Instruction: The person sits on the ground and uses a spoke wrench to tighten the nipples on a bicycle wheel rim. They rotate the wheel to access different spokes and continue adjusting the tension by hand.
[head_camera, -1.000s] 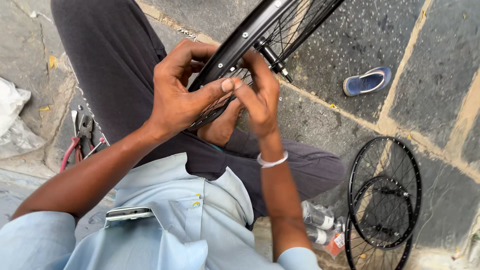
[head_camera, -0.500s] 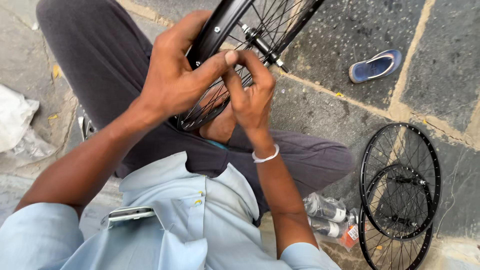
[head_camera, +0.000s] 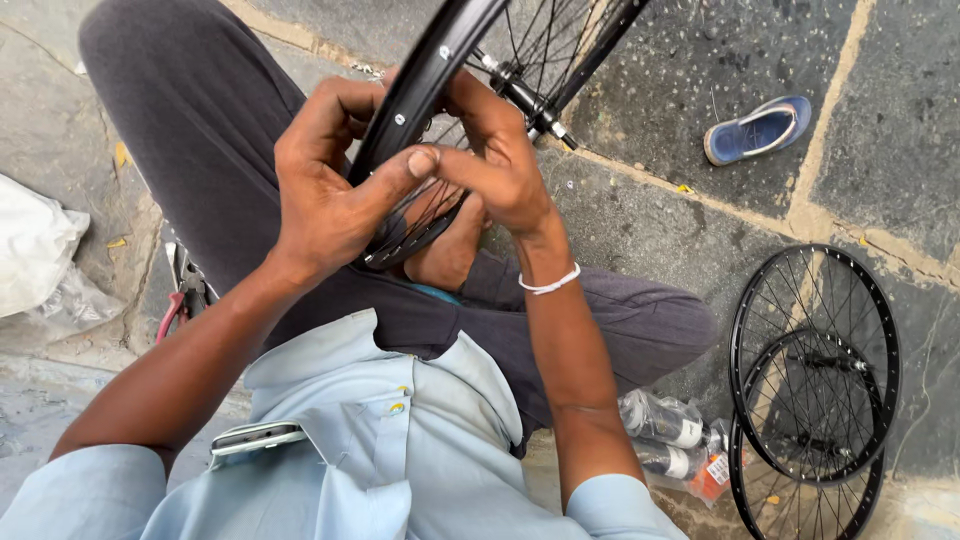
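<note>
A: How many wheels can be counted here?

B: Three. One black bicycle wheel stands over the person's lap, gripped by both hands. Two more spare wheels lie stacked on the stone floor, well apart to the person's right.

A: And the hands?

B: The left hand curls round the rim from the left, fingers closed on it, thumb stretched across. The right hand holds the rim from the other side, its forefinger meeting the left thumb tip.

A: Anything else nearby?

B: One blue sandal on the floor beyond the wheel, one pair of red-handled pliers beside the left thigh, two wrapped cans next to the spare wheels, one white bag at the left edge.
</note>
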